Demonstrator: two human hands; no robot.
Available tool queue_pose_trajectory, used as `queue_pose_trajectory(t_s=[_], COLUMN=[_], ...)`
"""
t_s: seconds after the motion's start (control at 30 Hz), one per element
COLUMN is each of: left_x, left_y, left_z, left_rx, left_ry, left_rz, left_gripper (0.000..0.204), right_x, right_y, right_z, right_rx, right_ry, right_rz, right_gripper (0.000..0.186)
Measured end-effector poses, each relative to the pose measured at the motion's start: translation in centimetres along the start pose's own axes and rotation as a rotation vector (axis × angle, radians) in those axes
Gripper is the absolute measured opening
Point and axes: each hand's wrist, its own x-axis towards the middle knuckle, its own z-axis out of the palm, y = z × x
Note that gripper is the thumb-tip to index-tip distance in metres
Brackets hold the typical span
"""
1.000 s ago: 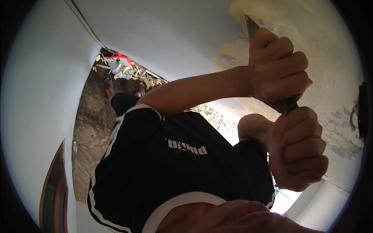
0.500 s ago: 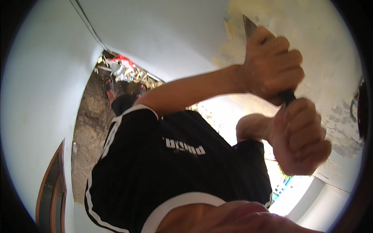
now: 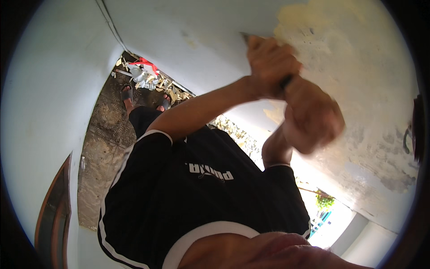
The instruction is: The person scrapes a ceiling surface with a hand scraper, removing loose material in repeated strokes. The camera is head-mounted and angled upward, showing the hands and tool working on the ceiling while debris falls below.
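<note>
Both of my hands are closed around one scraper (image 3: pixel 245 38), which has a pointed-looking metal blade and a black handle. My left hand (image 3: pixel 272 65) grips it up by the blade, covering most of the metal. Lower on the handle, my right hand (image 3: pixel 314 119) is wrapped round its end and blurred by motion. Only the blade's tip and a short dark stretch of handle between the hands show. The tip lies close against the pale wall (image 3: pixel 210 40), left of a bare yellowish patch (image 3: pixel 298 20); whether it touches cannot be told.
Paint flakes and a red-and-white scrap (image 3: pixel 145 67) lie along the wall's foot by my sandalled feet (image 3: pixel 126 93). A brown patterned floor (image 3: pixel 105 130) runs left of me. A wood-framed opening (image 3: pixel 56 215) is at lower left, a dark fixture (image 3: pixel 417 127) at far right.
Both hands have moved left with the scraper, the right hand also upward. The blade has shifted from the yellowish patch onto the painted wall to its left.
</note>
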Motion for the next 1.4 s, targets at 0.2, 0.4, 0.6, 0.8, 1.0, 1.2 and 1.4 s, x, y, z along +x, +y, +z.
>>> queue_pose_trajectory(t_s=[0.2, 0.4, 0.6, 0.8, 1.0, 1.2, 1.4], left_x=[5.3, 6.3, 5.6, 3.5, 4.9, 2.6, 6.3], left_y=[1.6, 1.5, 0.5, -1.5, 0.4, -4.0, -0.1], left_z=[0.6, 0.8, 0.7, -1.0, -0.7, -2.1, -0.1], left_rx=[-0.152, -0.139, -0.103, 0.032, -0.037, 0.067, -0.166], left_ry=[-0.006, 0.019, -0.029, -0.129, -0.048, -0.173, -0.128], left_rz=[0.233, 0.236, 0.281, 0.238, 0.266, 0.181, 0.357], left_gripper=[0.024, 0.041, 0.033, 0.04, 0.036, 0.043, 0.034], right_x=[2.7, 3.1, 2.8, 1.5, 0.1, 1.2, 1.6], right_y=[-4.3, -4.0, -2.6, -0.8, -1.6, 1.9, -2.7], right_z=[2.7, 2.9, 2.3, 2.8, 1.6, 3.8, 2.9], right_rx=[0.029, 0.202, 0.2, 0.256, -0.088, 0.277, 0.181], right_ry=[0.007, 0.144, 0.142, 0.133, 0.071, 0.165, 0.199], right_rz=[-0.031, 0.021, -0.029, -0.051, 0.057, 0.011, -0.071], right_gripper=[0.02, 0.026, 0.026, 0.023, 0.021, 0.027, 0.03])
